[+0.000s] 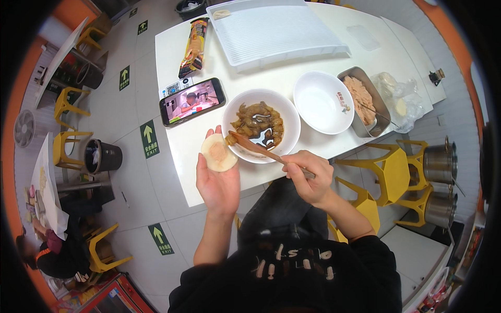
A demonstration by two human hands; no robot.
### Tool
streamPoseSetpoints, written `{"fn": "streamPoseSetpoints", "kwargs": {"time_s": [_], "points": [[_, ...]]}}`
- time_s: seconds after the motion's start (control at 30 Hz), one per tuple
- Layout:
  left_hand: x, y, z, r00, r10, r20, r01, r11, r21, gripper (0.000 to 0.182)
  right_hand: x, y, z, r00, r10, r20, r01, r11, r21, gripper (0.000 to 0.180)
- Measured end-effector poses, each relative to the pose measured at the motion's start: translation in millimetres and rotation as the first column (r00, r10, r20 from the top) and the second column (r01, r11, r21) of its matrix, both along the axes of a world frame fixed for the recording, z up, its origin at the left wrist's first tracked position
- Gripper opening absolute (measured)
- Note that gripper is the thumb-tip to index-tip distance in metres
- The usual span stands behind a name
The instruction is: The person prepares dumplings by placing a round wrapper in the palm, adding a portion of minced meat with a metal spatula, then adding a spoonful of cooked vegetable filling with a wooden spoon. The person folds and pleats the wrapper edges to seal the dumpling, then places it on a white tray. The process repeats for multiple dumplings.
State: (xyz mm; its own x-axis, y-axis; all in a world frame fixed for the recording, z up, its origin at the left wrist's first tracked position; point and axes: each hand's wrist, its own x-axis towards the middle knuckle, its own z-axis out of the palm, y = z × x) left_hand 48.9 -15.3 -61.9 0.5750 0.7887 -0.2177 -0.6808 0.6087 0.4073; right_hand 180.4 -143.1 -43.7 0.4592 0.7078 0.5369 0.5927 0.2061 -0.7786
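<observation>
A round dough wrapper [219, 162] with a pinkish smear of filling lies on the open palm and fingers of my left hand [220, 184], beside a white bowl [292, 129]. Brown, glossy chunks in dark liquid [260, 117] fill part of that bowl. My right hand [307, 174] grips a wooden spoon [256, 148] by its handle; the spoon crosses the bowl's near rim, and its tip, bearing some brown filling, is at the rim next to the wrapper. An empty white bowl [319, 103] stands to the right, then a metal tray [358, 74] of pink minced filling [358, 96] with a thin utensil in it.
A smartphone [192, 102] showing a video lies left of the bowls, near a packaged snack [194, 45]. At the back is a ribbed white plastic tray [270, 29]. A plastic bag of dough pieces [399, 103] is at right. Yellow stools [391, 172] stand nearby; another person [51, 250] sits far left.
</observation>
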Motion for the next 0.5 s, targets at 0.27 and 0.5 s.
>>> {"fn": "streamPoseSetpoints", "kwargs": {"time_s": [0.27, 0.5], "points": [[1.3, -2.8, 2.0, 1.0, -0.002, 0.029, 0.002, 1.0, 0.008, 0.053, -15.5, 6.1, 5.9, 0.942, 0.094, 0.323, -0.151, 0.977, 0.154, 0.021], [-9.5, 1.6, -2.2, 0.997, 0.007, 0.076, -0.002, 0.997, -0.071, 0.053, -21.6, 15.1, 4.2, 0.899, 0.15, 0.412, -0.227, 0.963, 0.144, 0.022]]}}
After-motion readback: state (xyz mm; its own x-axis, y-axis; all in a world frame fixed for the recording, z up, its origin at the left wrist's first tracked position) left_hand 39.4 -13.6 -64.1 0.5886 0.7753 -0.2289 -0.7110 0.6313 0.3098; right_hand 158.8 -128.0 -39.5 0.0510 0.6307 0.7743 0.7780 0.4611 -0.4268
